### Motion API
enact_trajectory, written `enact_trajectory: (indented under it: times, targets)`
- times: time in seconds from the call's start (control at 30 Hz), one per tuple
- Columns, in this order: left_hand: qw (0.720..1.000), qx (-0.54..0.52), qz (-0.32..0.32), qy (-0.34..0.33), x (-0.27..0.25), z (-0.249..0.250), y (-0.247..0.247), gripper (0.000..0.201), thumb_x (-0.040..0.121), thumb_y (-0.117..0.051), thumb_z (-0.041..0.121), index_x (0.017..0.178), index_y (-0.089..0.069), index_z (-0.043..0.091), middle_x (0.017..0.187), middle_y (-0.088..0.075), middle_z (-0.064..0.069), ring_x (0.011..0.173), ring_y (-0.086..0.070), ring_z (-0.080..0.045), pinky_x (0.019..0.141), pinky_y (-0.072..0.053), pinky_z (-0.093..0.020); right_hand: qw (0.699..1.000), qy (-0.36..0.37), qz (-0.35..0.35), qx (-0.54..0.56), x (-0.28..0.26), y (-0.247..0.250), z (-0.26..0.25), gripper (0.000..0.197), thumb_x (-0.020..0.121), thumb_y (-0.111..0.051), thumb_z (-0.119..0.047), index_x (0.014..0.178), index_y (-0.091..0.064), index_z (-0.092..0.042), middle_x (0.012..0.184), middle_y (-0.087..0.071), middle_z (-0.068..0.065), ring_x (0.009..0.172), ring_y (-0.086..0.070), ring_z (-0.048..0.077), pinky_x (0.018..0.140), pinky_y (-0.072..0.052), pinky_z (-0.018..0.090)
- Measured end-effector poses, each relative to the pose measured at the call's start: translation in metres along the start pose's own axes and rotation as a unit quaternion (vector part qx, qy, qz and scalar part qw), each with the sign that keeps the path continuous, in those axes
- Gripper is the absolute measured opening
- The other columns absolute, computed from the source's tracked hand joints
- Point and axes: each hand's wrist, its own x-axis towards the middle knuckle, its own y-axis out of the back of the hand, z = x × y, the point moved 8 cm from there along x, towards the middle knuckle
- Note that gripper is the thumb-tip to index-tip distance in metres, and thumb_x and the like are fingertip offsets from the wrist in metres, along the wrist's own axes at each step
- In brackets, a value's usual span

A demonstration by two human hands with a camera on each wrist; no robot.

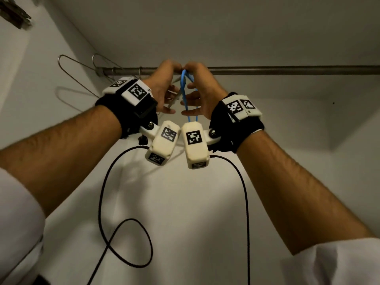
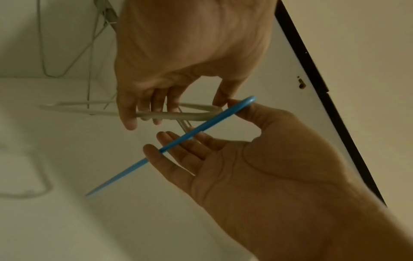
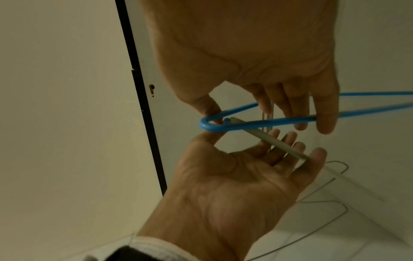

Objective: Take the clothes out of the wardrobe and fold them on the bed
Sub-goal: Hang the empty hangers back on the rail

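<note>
I look up into the wardrobe at a metal rail (image 1: pixel 287 70). Both hands are raised just under it, close together. My right hand (image 1: pixel 200 87) pinches the hook end of a blue plastic hanger (image 1: pixel 186 87) between thumb and forefinger, its other fingers straight. In the right wrist view the blue hanger (image 3: pixel 268 121) runs under those fingers (image 3: pixel 324 114). My left hand (image 1: pixel 166 87) holds a pale grey hanger (image 1: pixel 175 97), and its fingers (image 2: pixel 138 113) curl over the pale hanger (image 2: pixel 178 115). The two hangers cross between the palms. No clothes are in view.
Two bare wire hangers (image 1: pixel 70 66) hang at the rail's left end by the side wall. The wardrobe's white back wall and top panel surround the hands. A dark door edge (image 2: pixel 312 70) with a keyhole runs beside them. Black cables (image 1: pixel 123 223) dangle from the wrist cameras.
</note>
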Motion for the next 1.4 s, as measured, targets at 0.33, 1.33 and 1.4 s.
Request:
enact_trajectory:
  times: [0.33,1.33,1.4]
  targets:
    - [0.993,-0.057,-0.074,-0.071,-0.015,0.021,-0.017,0.041,0.093,-0.043,0.040,0.104,-0.073,0.014,0.099,-0.077,-0.009,0.103,-0.073,-0.029,0.100,-0.051,-0.054,0.995,0.096,0.019,0.027,-0.005,0.005,-0.018,0.038,0.104,-0.046,-0.042,0.119,-0.067,-0.015,0.112,-0.075,0.010,0.106,-0.071,0.026,0.095,-0.057,0.049]
    - [0.830,0.248,-0.450,0.216,-0.473,-0.531,-0.385,0.036,0.100,-0.034,0.035,0.098,-0.059,0.010,0.116,-0.061,-0.015,0.114,-0.055,-0.034,0.106,-0.035,-0.046,0.748,-0.418,0.430,0.286,-0.572,0.205,0.563,0.042,0.104,-0.045,-0.027,0.133,-0.063,-0.002,0.130,-0.066,0.026,0.126,-0.060,0.042,0.114,-0.042,0.054]
    - [0.812,0.279,-0.469,0.208,-0.486,-0.544,-0.392,0.035,0.101,-0.041,0.030,0.111,-0.062,0.004,0.122,-0.059,-0.014,0.121,-0.051,-0.032,0.110,-0.029,-0.045,0.757,-0.450,0.420,0.222,-0.587,0.218,0.571,0.035,0.104,-0.046,-0.021,0.124,-0.068,-0.002,0.119,-0.071,0.027,0.111,-0.067,0.039,0.100,-0.053,0.050]
